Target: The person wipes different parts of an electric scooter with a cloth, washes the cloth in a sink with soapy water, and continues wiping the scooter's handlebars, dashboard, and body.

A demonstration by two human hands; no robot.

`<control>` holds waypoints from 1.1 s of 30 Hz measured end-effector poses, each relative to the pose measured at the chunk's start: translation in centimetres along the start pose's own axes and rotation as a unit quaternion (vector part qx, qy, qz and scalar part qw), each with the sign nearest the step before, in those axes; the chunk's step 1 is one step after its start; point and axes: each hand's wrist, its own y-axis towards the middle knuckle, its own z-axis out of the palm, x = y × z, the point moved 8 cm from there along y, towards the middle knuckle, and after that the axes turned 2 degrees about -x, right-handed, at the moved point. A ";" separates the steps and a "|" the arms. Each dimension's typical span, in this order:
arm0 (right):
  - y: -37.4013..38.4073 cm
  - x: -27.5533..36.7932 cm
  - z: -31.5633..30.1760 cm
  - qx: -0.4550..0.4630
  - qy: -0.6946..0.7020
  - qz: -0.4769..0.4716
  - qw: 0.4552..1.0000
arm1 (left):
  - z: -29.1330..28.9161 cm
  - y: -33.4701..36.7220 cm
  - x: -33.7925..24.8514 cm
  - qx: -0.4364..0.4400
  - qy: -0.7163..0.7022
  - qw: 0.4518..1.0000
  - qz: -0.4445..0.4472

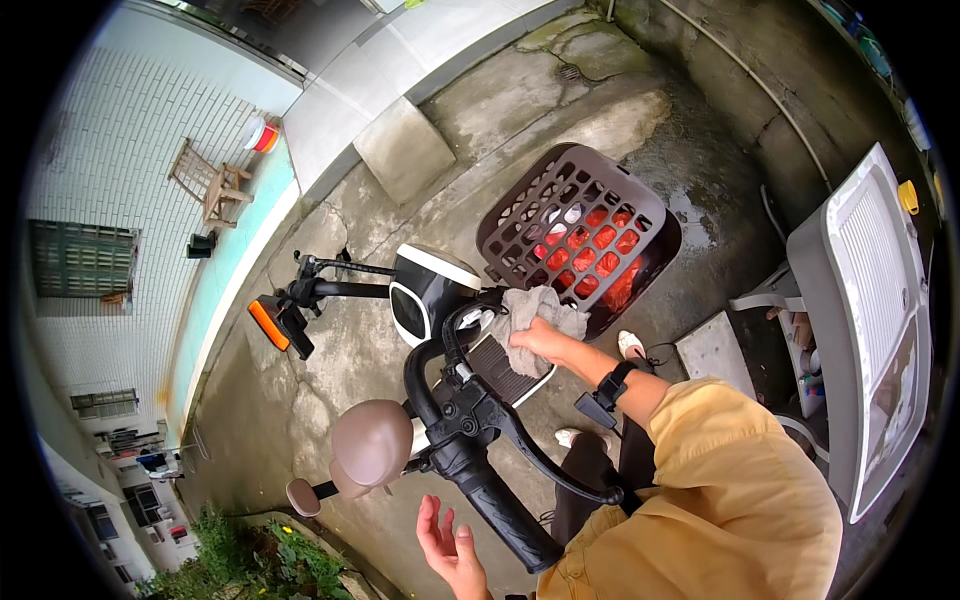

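My right hand is closed on a bunched grey cloth, holding it over the scooter's ribbed black footboard. Just beyond the cloth is a brown plastic basket with slotted sides, and red bags show through its holes. Nearer to me, the scooter's black handlebar grip and brake lever cross the view. My left hand is held up beside the grip, empty, its fingers apart. A black-and-white body panel stands left of the cloth.
A brown rounded mirror sticks out left of the handlebar, and an orange-faced part lies farther left. A white-grey washboard sink stands at the right. A wooden chair sits by the brick wall, and plants grow lower left.
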 end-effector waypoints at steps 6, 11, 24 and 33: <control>2.1 -2.1 1.3 -0.219 -0.166 -0.192 0.942 | -1.9 -0.1 4.0 0.037 0.011 0.997 -0.070; 1.3 -1.7 2.7 -0.244 -0.250 -0.131 0.928 | -2.3 0.5 5.3 0.044 0.038 0.994 -0.088; 3.2 -0.1 3.1 -0.155 -0.324 -0.084 0.930 | -0.6 0.1 6.7 0.052 0.012 0.997 -0.048; -4.1 -9.4 2.5 -0.153 -0.020 -0.081 0.985 | -1.8 -1.3 8.4 0.069 0.036 0.993 -0.088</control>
